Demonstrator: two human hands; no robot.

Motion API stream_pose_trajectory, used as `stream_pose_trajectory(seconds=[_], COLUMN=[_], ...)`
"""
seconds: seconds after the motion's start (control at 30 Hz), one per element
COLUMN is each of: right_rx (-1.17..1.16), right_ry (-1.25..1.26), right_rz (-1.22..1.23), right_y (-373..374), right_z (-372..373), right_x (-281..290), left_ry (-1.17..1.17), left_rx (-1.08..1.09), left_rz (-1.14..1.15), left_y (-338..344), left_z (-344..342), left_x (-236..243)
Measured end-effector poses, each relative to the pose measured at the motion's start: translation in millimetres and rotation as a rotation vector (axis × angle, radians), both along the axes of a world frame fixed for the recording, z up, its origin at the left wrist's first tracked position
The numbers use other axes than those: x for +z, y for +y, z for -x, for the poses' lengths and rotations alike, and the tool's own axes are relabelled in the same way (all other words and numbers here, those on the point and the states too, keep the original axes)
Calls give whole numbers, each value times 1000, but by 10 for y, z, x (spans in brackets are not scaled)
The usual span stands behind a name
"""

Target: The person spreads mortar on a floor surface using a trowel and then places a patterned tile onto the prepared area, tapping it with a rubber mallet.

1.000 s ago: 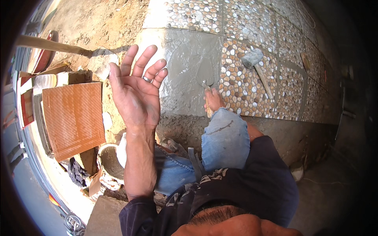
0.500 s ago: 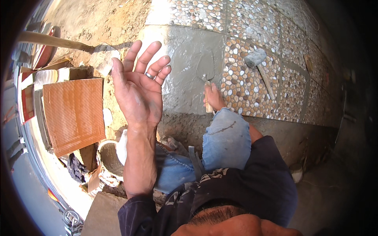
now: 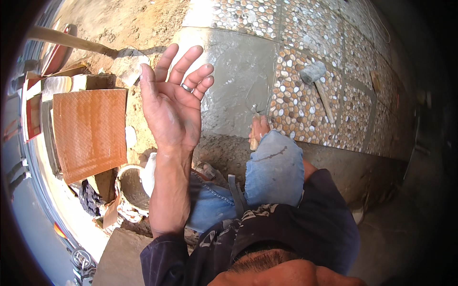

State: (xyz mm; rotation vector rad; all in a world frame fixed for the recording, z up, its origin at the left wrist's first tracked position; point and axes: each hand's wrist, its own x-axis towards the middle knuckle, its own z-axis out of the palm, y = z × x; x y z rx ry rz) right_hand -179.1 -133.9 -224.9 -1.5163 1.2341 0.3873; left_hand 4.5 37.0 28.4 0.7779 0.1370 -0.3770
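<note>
"Where are your hands?"

"My left hand [image 3: 174,117] is at ten o'clock, palm up, fingers spread and slightly curled, a ring [image 3: 187,87] on one. My right hand [image 3: 260,127], just off centre toward two, grips a trowel [image 3: 254,141] by its wooden handle."

"And around them?"

"Wet grey mortar [image 3: 234,66] spreads at twelve. At one to two, a mallet [image 3: 313,72] lies on pebble-patterned tiles [image 3: 296,108]. An orange textured panel [image 3: 90,133] stands at nine, a bucket [image 3: 131,177] at eight."

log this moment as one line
left hand: open, palm up | right hand: holding trowel | trowel: on wet mortar | mallet: on pebbled tile
</note>
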Motion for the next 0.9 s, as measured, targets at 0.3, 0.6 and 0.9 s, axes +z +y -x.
stream_pose_trajectory(seconds=[0.3, 0.6, 0.9], right_rx=[267, 1452, 953], right_ry=[-200, -323, -29], right_rz=[-292, 309, 4], right_y=[-40, -527, -678], right_z=[-955, -1144, -1486], right_x=[323, 149, 515], left_ry=[-34, -35, -56], left_rx=[114, 156, 123], left_rz=[-3, -17, 34], left_y=[111, 158, 169], left_z=[-92, -108, -98], left_x=[57, 87, 72])
